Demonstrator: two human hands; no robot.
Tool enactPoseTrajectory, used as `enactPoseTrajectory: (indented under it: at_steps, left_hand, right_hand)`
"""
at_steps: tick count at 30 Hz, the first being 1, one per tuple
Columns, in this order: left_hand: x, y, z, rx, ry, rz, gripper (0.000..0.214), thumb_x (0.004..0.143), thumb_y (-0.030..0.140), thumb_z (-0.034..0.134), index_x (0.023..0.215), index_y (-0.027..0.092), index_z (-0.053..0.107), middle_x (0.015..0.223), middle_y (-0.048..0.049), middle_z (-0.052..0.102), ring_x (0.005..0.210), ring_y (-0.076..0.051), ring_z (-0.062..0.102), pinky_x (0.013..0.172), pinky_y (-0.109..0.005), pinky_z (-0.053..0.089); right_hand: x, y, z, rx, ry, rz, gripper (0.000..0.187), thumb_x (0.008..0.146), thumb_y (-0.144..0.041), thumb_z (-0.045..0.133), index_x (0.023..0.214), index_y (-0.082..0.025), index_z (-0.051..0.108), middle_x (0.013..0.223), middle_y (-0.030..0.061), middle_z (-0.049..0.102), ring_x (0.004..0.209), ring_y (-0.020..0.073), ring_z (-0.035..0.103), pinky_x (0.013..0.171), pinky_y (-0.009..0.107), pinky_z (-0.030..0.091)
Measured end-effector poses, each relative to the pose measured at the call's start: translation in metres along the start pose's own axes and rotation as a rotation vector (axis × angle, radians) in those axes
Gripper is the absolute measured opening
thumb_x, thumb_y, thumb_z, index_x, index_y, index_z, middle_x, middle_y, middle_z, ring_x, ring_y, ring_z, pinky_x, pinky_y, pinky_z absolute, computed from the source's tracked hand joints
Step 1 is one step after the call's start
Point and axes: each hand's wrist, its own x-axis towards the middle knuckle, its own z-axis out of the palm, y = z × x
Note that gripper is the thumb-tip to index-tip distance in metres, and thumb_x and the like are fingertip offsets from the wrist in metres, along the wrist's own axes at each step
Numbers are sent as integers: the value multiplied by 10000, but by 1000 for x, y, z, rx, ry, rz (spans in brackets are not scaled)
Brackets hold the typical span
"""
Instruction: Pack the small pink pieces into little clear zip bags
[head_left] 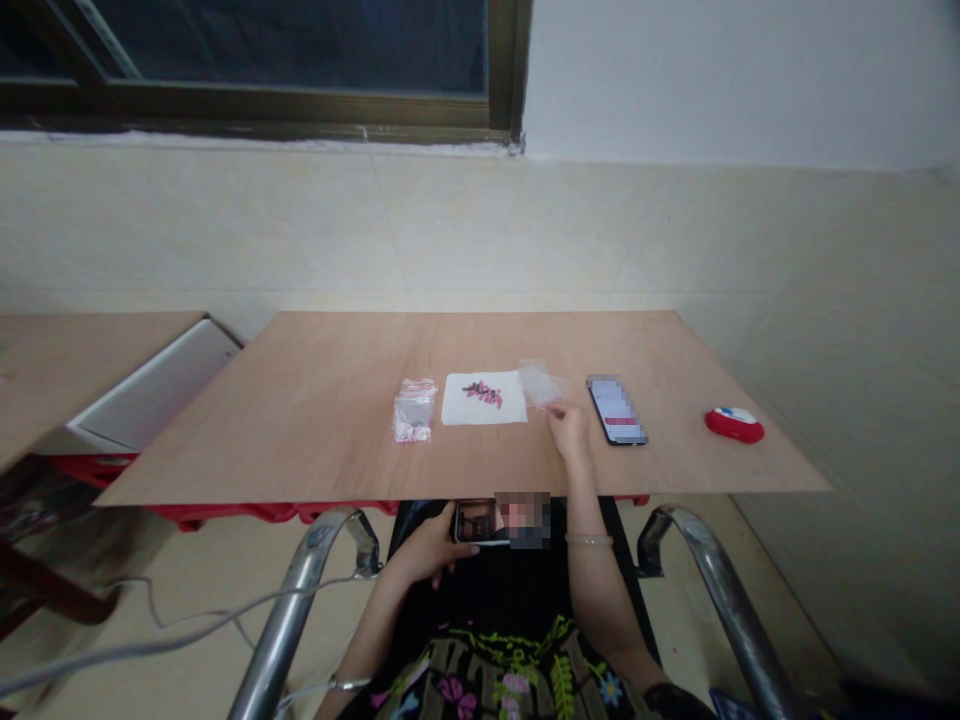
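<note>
My left hand (429,540) is closed around the left end of a phone (477,522), held sideways over my lap below the table edge. On the tabletop, the fingertips of my right hand (568,432) pinch the near edge of a clear plastic bag (538,380). That bag lies beside the right edge of a white sheet (456,406), partly against it. Small pink and dark pieces (484,393), too small to name, are gathered on the sheet. Left of it rests a stack of clear zip bags (414,412) with pink edges.
A second phone (618,412) lies screen up right of my right hand. Farther right is a red and white rounded object (735,425). Metal chair arms (300,590) flank me under the wooden tabletop (300,440). A grey cable (187,640) crosses at lower left.
</note>
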Motion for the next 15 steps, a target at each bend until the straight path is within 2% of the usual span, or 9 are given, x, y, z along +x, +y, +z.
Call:
enactPoseTrajectory:
  at_steps: [3, 6, 9, 13, 15]
  left_hand:
    - [-12, 14, -10, 81, -3, -20, 682, 777, 416, 562, 1375, 177, 336, 553, 37, 568, 354, -128, 489, 374, -209, 349]
    - [-21, 32, -26, 133, -6, -6, 519, 808, 484, 507, 1219, 168, 518, 554, 23, 564, 355, -113, 475, 375, -204, 328]
    - [-22, 51, -43, 131, 1, 49, 499, 816, 536, 484, 1133, 159, 567, 599, 16, 586, 386, -96, 477, 398, -201, 321]
    - [-12, 80, -66, 115, 159, 186, 495, 817, 533, 505, 1095, 128, 561, 641, 1, 606, 492, -113, 536, 492, -218, 389]
    - [-3, 94, -75, 70, 238, 268, 473, 819, 502, 519, 1093, 119, 568, 676, -20, 620, 561, -129, 569, 536, -229, 418]
  right_hand:
    - [1, 1, 1, -5, 6, 4, 218, 775, -219, 560, 894, -181, 737, 960, 102, 741, 947, 259, 657, 864, 371, 499]
    - [1, 2, 3, -14, 17, 13, 214, 776, -230, 570, 903, -176, 733, 947, 104, 738, 927, 255, 657, 854, 371, 501]
    - [1, 4, 5, -31, 50, 27, 242, 775, -261, 582, 930, -139, 723, 983, 135, 716, 950, 266, 639, 876, 387, 487]
    - [1, 11, 10, -107, 172, 20, 321, 748, -277, 618, 1016, -116, 694, 1111, 158, 648, 1062, 269, 574, 961, 400, 434]
    - [2, 14, 12, -107, 172, 11, 316, 753, -262, 606, 1025, -121, 686, 1134, 153, 630, 1071, 254, 569, 968, 381, 429]
